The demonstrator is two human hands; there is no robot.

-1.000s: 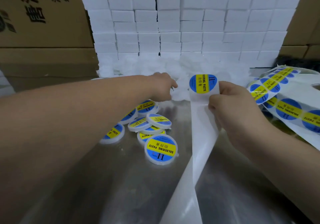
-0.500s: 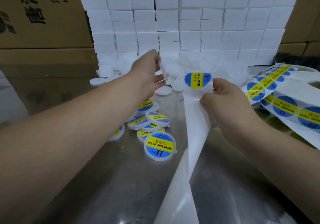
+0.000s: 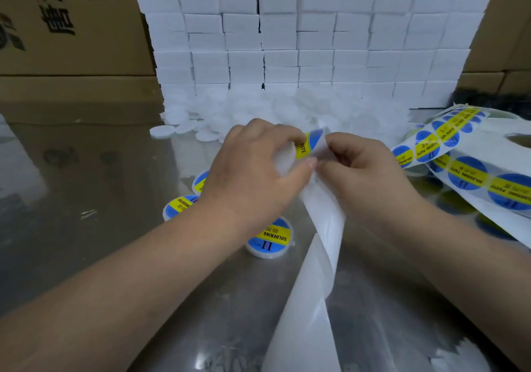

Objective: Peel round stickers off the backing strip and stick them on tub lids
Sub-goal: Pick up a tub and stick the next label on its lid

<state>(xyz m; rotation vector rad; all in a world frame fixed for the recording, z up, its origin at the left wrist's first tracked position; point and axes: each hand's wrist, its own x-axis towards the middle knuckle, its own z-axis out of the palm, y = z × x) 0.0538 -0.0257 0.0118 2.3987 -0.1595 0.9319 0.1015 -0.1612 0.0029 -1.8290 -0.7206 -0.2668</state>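
Note:
My left hand grips a plain white tub lid above the table's middle. A round blue and yellow sticker lies between the lid and the top of the white backing strip, partly hidden by my fingers. Whether it is free of the strip I cannot tell. My right hand pinches the top of that strip, which hangs down toward me. Stickered lids lie on the shiny table under my left arm.
A heap of plain white lids lies in front of a wall of small white boxes. The sticker roll spreads out at the right. Cardboard cartons stand at the back left and right.
My left hand took a white lid from the heap and brought it to the sticker at the strip's top. My right hand stayed on the strip.

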